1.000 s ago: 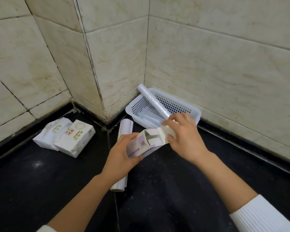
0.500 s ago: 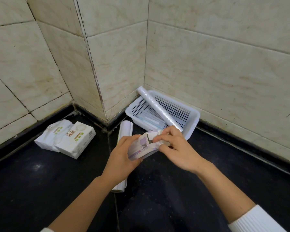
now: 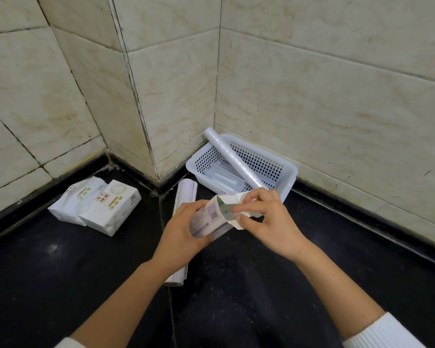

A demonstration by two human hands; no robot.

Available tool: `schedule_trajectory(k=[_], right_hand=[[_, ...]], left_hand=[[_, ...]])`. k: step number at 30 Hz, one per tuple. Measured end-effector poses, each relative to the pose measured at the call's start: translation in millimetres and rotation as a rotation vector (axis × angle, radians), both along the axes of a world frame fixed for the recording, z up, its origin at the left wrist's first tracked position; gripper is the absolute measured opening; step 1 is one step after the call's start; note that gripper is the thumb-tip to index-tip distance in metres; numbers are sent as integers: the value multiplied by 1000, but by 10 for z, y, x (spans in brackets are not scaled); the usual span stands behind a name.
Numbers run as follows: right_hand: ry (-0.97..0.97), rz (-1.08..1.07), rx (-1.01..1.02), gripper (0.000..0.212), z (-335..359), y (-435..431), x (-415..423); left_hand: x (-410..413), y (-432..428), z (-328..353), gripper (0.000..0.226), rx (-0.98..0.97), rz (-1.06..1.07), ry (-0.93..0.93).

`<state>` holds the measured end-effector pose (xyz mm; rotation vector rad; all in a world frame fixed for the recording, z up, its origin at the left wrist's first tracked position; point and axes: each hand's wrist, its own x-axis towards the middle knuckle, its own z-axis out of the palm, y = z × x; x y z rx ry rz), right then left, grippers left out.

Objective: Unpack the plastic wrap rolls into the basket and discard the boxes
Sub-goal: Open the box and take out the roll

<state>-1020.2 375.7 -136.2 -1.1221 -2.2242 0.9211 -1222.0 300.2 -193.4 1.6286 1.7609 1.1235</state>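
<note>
My left hand (image 3: pixel 180 232) grips a purple-and-white plastic wrap box (image 3: pixel 207 218) around its body, above the dark floor. My right hand (image 3: pixel 264 217) pinches the box's opened white end flaps. Behind the hands a white perforated basket (image 3: pixel 290 172) sits in the wall corner. A long plastic wrap roll (image 3: pixel 232 158) leans diagonally in it, its top end over the basket's rim. Pale flat items lie on the basket's bottom. Another white roll (image 3: pixel 185 194) lies on the floor, partly hidden under my left hand.
Two white tissue packs (image 3: pixel 99 205) with green print lie on the floor to the left, by the wall. Beige tiled walls meet in a protruding corner (image 3: pixel 146 136) just left of the basket. Dark floor stretches toward me.
My right hand has shifted from the box's side to its end and pulled the flaps open. The box has turned so its barcode faces me. My left hand keeps its hold.
</note>
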Motion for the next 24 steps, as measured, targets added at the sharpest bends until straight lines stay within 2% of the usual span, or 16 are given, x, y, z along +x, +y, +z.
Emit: schedule_trajectory(k=[6, 12, 14, 18, 24], right_hand=[[-68, -22, 71, 35, -11, 28, -13], [-192, 94, 30, 51, 99, 117, -1], [-247, 117, 97, 53, 141, 140, 14], [-390, 164, 299, 51, 210, 153, 2], [-402, 242, 341, 40, 161, 108, -35]], left_hand=[[-15, -23, -51, 69, 0, -5, 19], [-70, -11, -104, 69, -8, -55, 78], [-95, -8, -109, 68, -14, -73, 92], [-102, 14, -114, 68, -20, -110, 108], [-75, 28, -126, 69, -11, -170, 98]])
